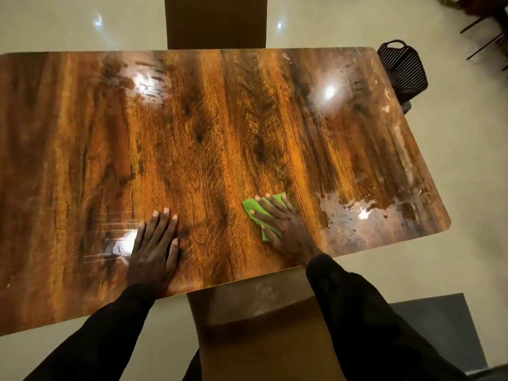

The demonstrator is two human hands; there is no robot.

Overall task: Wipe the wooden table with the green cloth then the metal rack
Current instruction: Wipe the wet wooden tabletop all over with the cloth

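The glossy wooden table fills most of the view. A small green cloth lies flat on it near the front edge, right of centre. My right hand presses on the cloth with straight, spread fingers and covers most of it. My left hand rests flat on the bare wood to the left, fingers straight. Wet streaks and patches show on the table's right end. The metal rack is not clearly in view.
A brown chair back stands beyond the far edge, and another brown seat is under the near edge. A dark slatted basket sits on the pale floor past the right corner. Dark chair legs are at top right.
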